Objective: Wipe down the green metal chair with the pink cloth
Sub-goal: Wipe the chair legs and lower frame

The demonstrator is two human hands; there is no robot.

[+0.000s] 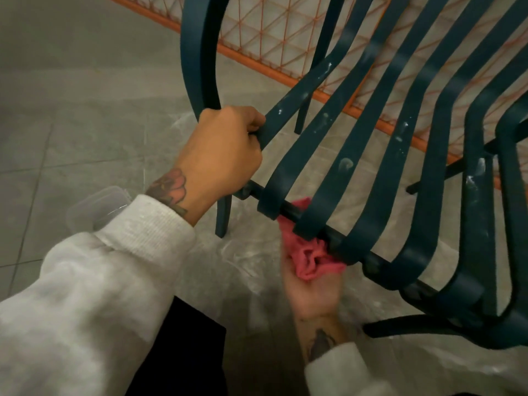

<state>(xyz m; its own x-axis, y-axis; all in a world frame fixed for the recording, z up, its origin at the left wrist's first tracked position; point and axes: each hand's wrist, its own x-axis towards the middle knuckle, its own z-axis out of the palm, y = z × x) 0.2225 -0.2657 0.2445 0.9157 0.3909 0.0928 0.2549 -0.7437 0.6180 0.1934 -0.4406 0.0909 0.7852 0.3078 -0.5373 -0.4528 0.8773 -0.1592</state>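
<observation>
The dark green metal chair (371,155) fills the right and upper part of the head view, its curved slats running down to a front crossbar. White dried spots mark several slats. My left hand (225,150) grips the chair's frame where the leftmost slat meets the armrest loop. My right hand (313,292), blurred, is under the front edge of the seat and holds the bunched pink cloth (310,255) pressed against the crossbar and the slat ends. Part of the cloth is hidden behind the slats.
An orange wire-mesh fence (285,44) runs diagonally behind the chair. The floor is grey tile (71,115), with a crinkled clear plastic sheet (245,267) under the chair. A clear plastic container (97,207) lies on the floor behind my left sleeve.
</observation>
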